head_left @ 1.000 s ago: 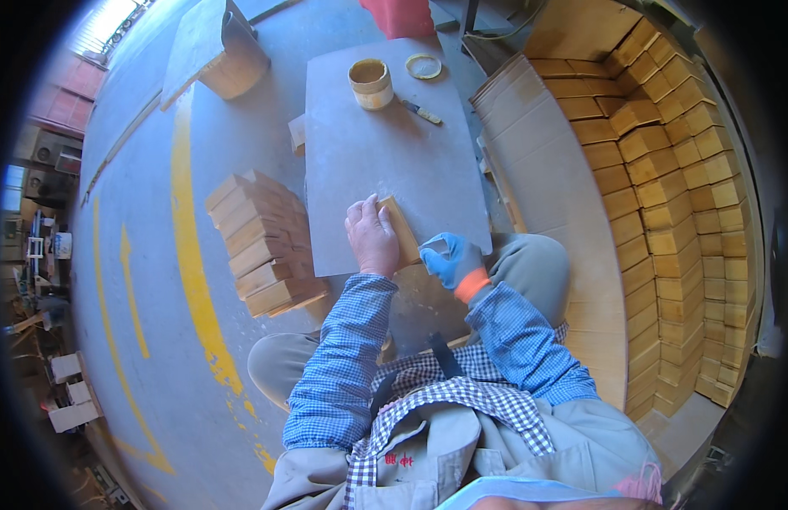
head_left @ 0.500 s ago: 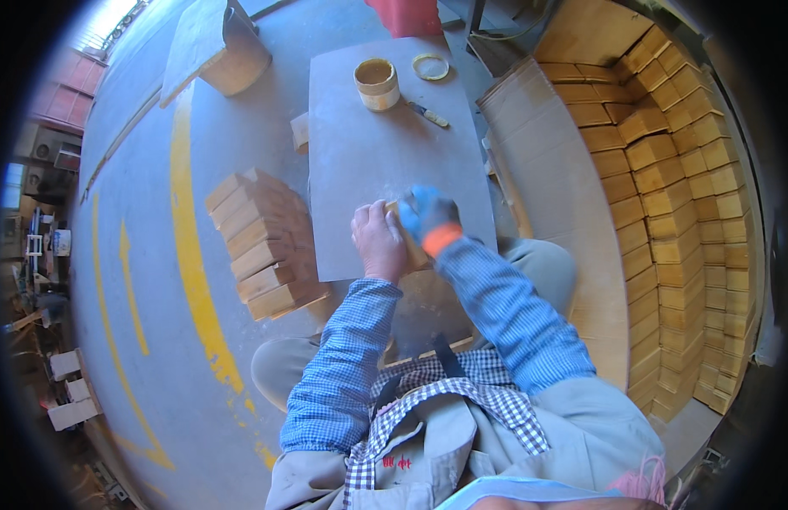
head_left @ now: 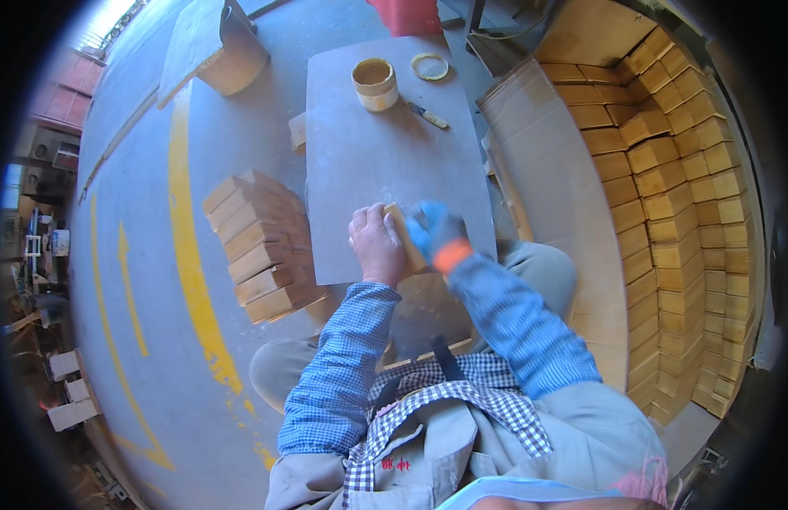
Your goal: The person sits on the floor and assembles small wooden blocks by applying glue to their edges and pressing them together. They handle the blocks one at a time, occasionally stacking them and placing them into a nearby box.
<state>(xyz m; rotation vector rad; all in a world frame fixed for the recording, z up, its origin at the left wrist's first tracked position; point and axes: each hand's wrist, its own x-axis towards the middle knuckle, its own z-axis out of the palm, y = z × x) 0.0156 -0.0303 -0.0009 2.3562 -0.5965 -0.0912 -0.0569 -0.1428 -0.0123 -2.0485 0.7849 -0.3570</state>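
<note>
A pale wooden block [head_left: 401, 223] stands at the near end of a grey board [head_left: 368, 161]. My bare left hand [head_left: 378, 241] is wrapped around the block's left side. Against its right side, my right hand [head_left: 435, 229], in a blue and grey glove with an orange cuff, is closed. Whatever those gloved fingers hold is hidden from view. Farther up the board sit an open tub of tan paste [head_left: 376, 87], its round lid [head_left: 429, 66] and a knife-like tool with a dark handle [head_left: 428, 115].
On the floor left of the board is a stack of wooden blocks [head_left: 262, 242]. To my right, a large cardboard box [head_left: 555, 170] holds many rows of similar blocks [head_left: 666, 204]. A bucket-like container [head_left: 234, 70] stands at the far left, and something red [head_left: 406, 15] lies beyond the board.
My gloved right hand has shifted slightly right and toward me, uncovering more of the block's upper end. My left hand stays nearly in place.
</note>
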